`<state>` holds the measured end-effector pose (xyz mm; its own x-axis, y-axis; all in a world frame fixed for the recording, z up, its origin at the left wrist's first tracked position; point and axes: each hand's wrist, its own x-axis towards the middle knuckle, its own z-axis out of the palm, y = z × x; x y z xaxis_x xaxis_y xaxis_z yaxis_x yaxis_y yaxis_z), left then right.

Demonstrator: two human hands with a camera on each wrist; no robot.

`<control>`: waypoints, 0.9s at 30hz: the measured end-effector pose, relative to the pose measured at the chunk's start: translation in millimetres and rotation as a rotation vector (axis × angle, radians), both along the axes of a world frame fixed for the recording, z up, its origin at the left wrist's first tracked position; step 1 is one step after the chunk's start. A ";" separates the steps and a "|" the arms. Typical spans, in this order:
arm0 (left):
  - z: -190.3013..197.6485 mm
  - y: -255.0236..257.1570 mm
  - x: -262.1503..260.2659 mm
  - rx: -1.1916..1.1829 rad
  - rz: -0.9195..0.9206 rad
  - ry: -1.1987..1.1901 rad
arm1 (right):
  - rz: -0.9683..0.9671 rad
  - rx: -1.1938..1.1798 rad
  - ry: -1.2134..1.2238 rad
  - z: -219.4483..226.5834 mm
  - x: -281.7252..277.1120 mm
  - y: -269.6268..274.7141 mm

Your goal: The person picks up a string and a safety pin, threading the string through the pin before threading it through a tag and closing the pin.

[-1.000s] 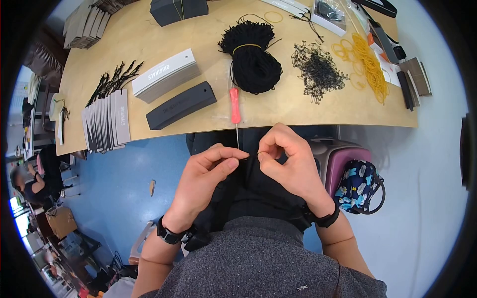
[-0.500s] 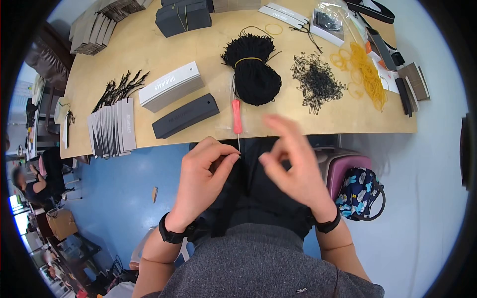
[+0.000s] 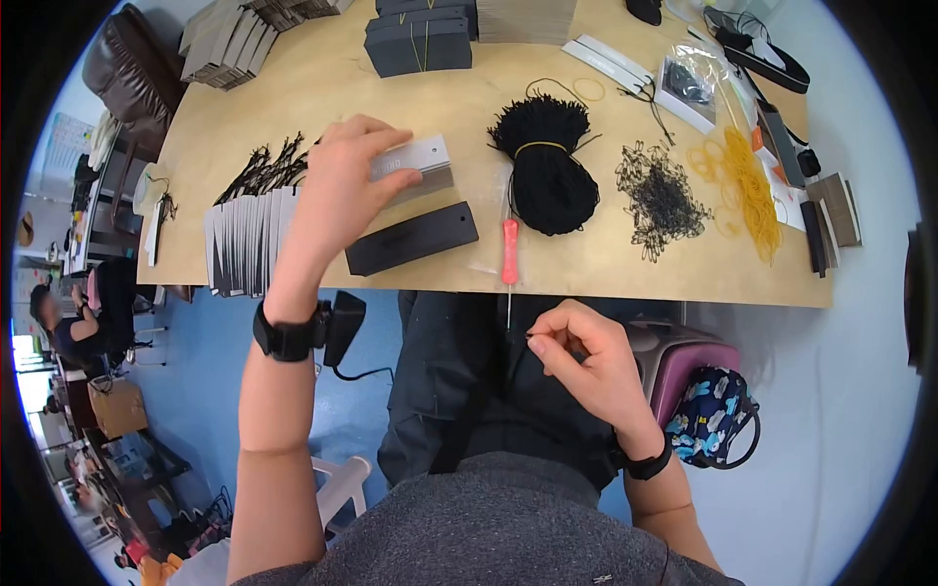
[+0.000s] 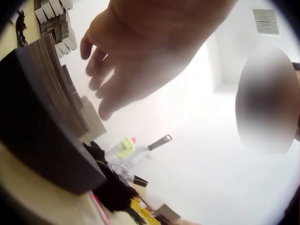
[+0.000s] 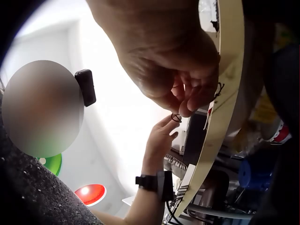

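The left hand (image 3: 347,186) is over the stack of white tags (image 3: 430,159), fingers spread; in the left wrist view the same hand (image 4: 136,56) has nothing visible in it. In front of the table edge, the right hand (image 3: 591,361) pinches a small dark loop between thumb and index finger; the right wrist view shows this loop (image 5: 176,118) under the fingertips of the right hand (image 5: 183,84). A dark tag stack (image 3: 414,240) lies below the white one. The red-handled tool (image 3: 510,252) lies with its metal shaft past the table edge.
A black string bundle (image 3: 553,186), a pile of black pins (image 3: 660,203) and yellow rubber bands (image 3: 750,195) lie on the table (image 3: 410,107). Fanned tags with black strings (image 3: 249,239) are at its left; dark boxes (image 3: 420,47) stand at the back.
The left hand has moved from near the table edge up and left to the white tag stack, its fingers opening. The right hand has moved slightly down and now pinches the small loop.
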<state>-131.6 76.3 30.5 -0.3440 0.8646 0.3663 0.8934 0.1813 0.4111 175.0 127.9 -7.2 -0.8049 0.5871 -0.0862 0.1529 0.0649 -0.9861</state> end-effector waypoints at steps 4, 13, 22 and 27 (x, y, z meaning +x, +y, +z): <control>-4.1 -1.1 -3.4 -0.058 -0.007 -0.133 | 0.015 0.040 -0.010 3.8 5.9 -1.2; 6.8 -35.7 46.2 -0.045 -0.070 -0.055 | 0.060 0.095 0.020 5.0 7.4 -0.6; -8.0 -32.8 45.6 -0.120 -0.056 -0.272 | 0.044 0.102 0.035 4.9 12.0 -4.7; -5.8 -35.5 48.1 -0.025 -0.033 -0.199 | 0.054 0.126 0.037 4.0 13.0 -6.0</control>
